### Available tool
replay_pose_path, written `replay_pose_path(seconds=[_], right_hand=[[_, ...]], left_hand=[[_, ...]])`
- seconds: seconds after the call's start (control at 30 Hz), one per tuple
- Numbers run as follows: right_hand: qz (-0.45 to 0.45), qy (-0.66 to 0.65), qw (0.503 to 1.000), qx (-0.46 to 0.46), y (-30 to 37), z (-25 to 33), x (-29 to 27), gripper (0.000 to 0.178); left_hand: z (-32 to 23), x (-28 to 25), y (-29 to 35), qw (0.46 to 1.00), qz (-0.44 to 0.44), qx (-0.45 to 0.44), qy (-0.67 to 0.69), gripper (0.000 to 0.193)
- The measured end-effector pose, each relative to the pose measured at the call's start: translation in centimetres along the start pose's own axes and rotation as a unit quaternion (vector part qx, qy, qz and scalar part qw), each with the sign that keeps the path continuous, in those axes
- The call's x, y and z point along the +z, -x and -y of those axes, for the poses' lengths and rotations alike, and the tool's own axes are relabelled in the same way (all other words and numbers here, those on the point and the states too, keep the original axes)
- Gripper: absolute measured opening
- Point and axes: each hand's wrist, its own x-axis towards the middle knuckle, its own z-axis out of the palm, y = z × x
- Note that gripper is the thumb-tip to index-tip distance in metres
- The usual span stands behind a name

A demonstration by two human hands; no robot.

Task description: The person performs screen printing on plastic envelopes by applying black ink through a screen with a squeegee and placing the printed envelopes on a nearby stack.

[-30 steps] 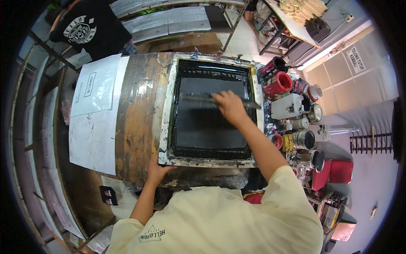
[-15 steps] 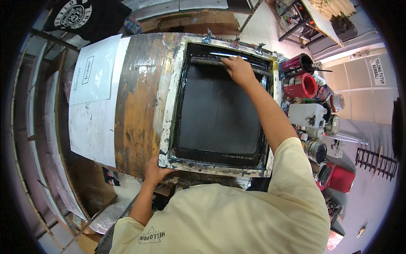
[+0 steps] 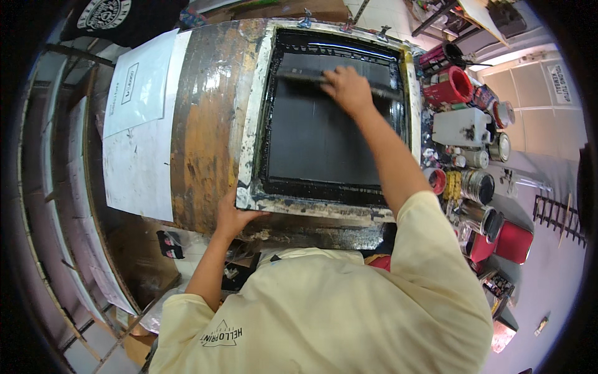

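Note:
A screen-printing frame (image 3: 249, 140) with white, ink-stained edges lies on the worktable, and its dark mesh (image 3: 324, 140) is bordered by wet black ink. Across the far part of the mesh sits a long squeegee (image 3: 298, 76), slightly blurred. My right hand (image 3: 350, 90) is closed around the squeegee near its middle, with the forearm reaching over the frame's right part. My left hand (image 3: 232, 215) grips the frame's near left corner, its thumb along the near edge; some of its fingers are hidden.
Clamps (image 3: 305, 19) stand along the frame's far edge. Ink-stained wood (image 3: 202, 124) and a white board with a paper sheet (image 3: 140, 84) lie to the left. Red tubs (image 3: 450, 86), a white jerrycan (image 3: 460, 128) and several cans crowd the right. A rack (image 3: 81, 187) stands far left.
My right hand has drawn the squeegee from the frame's far end a little toward me over the mesh. My left hand stays at the corner. The whole view has shifted slightly.

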Motion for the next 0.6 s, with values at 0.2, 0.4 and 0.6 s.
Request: replay_pose_path(seconds=[0.2, 0.4, 0.6], right_hand=[[0.036, -0.045, 0.998, -0.005, 16.3, 10.9, -6.3, 0.043], [0.091, -0.043, 0.995, 0.003, 21.8, 15.3, -9.2, 0.044], [0.105, -0.054, 0.993, 0.015, 22.2, 13.7, -8.3, 0.039]], left_hand=[[0.4, 0.3, 0.3, 1.000, -0.011, 0.022, -0.016, 0.081], [2.9, 1.2, -0.9, 0.991, -0.023, 0.031, -0.130, 0.098], [4.9, 2.2, -1.6, 0.994, -0.029, 0.096, -0.052, 0.102]])
